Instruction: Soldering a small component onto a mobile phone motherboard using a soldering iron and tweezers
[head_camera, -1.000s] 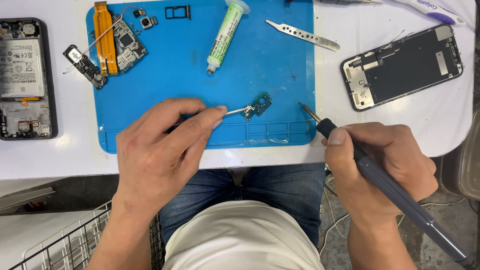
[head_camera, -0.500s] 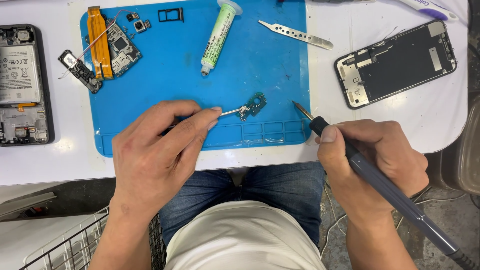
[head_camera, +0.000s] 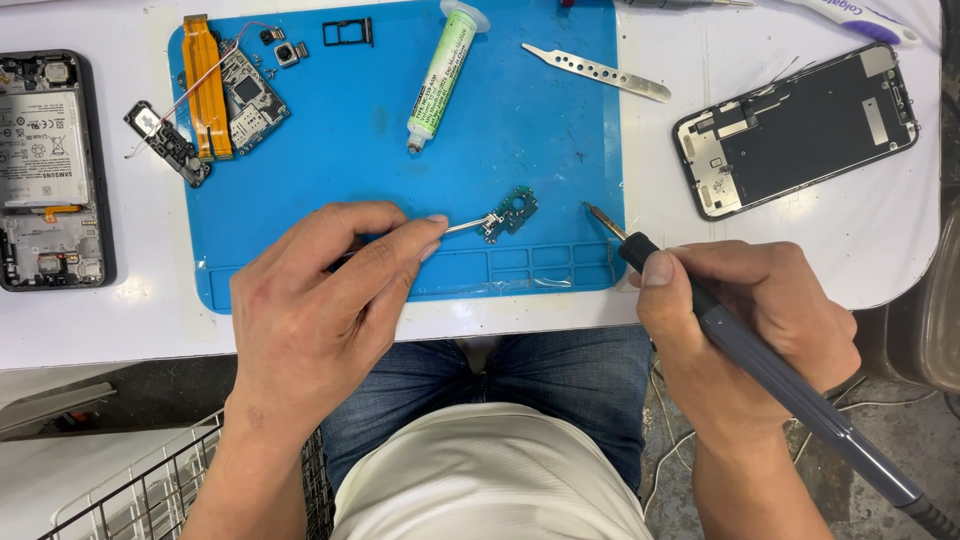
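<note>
Your left hand (head_camera: 320, 300) pinches tweezers (head_camera: 468, 225) on the small green board (head_camera: 512, 212); your right hand (head_camera: 750, 320) grips the soldering iron (head_camera: 700, 300). If the tweezers slip, the hot tip beside the board could burn the blue mat (head_camera: 400, 170).

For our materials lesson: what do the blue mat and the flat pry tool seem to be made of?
Blue mat: probably silicone or rubber, matte, with moulded compartments along its front edge. Flat pry tool: likely steel, silvery with a dull shine and a row of holes.
</note>
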